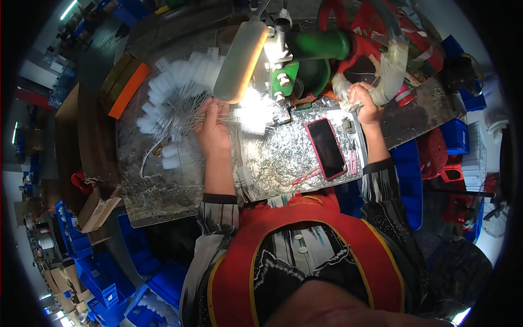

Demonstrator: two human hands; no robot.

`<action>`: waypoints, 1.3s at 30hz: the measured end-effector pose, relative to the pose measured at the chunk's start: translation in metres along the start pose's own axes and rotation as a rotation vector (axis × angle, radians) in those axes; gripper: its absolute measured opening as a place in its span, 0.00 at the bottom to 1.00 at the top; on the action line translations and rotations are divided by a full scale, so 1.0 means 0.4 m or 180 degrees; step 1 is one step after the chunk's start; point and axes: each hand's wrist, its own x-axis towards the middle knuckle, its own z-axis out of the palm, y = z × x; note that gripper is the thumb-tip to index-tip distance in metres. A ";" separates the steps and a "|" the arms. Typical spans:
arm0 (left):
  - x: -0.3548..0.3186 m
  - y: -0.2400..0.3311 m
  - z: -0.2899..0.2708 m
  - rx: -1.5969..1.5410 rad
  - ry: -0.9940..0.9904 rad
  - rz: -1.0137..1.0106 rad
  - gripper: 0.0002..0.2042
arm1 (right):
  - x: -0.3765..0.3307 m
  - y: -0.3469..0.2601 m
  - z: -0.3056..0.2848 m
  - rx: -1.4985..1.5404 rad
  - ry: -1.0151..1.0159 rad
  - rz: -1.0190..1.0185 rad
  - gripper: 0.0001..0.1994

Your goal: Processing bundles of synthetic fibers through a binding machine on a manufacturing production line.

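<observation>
My left hand is closed at the near side of the hand press. Its fingers pinch the thin wire stem of a small white-bristled brush, whose bristles lie in the lamp's glare at the press. Left of that hand a pile of similar white brushes fans out, wire stems toward me. My right hand is wrapped around the cloth-bound handle of the press at the right. Glare hides the exact contact between brush and press.
A lit lamp hangs over the press. On the foil-covered board lie a phone in a red case and a small pink tool. An orange-edged box and cardboard stand left; blue bins flank the table.
</observation>
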 end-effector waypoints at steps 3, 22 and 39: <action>0.006 -0.003 -0.003 -0.0075 0.0135 0.0084 0.09 | 0.011 -0.049 -0.023 0.0522 -0.0102 0.0584 0.07; 0.017 0.044 0.015 0.1028 -0.0131 -0.0371 0.11 | 0.000 0.004 -0.014 0.0297 -0.0008 0.0124 0.04; -0.011 0.111 -0.015 0.0118 -0.1135 -0.1233 0.18 | 0.041 -0.138 -0.007 0.0254 0.0506 0.1346 0.06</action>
